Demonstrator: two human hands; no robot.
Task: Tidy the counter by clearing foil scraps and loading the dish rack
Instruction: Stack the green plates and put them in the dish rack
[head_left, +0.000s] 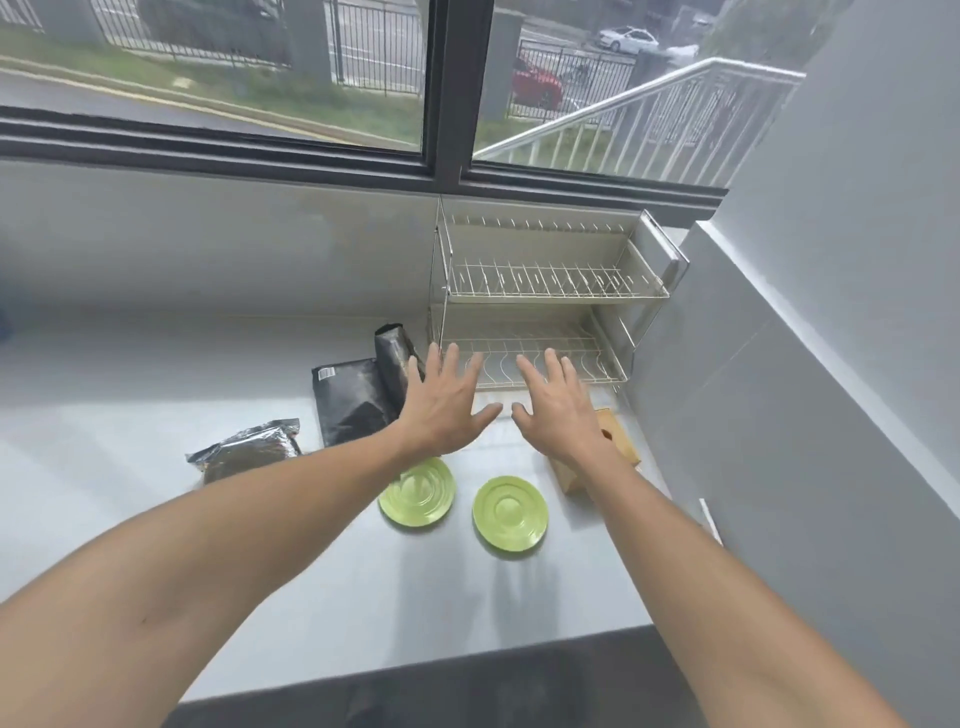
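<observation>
Currently: left hand (441, 410) and right hand (558, 410) spread flat, empty, hovering side by side | two green plates (417, 493) flat on counter (156, 415) beneath, unloaded | dish rack (545, 291) bare, just beyond fingertips | foil scraps (244, 449) lying left, uncleared

Two green plates (417, 493) (509, 513) flat on counter; crumpled foil (249, 451) left; empty two-tier rack (540, 301) behind

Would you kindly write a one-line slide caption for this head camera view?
Both open hands, left hand and right hand, hover before an empty dish rack, two green plates waiting on the counter.
</observation>
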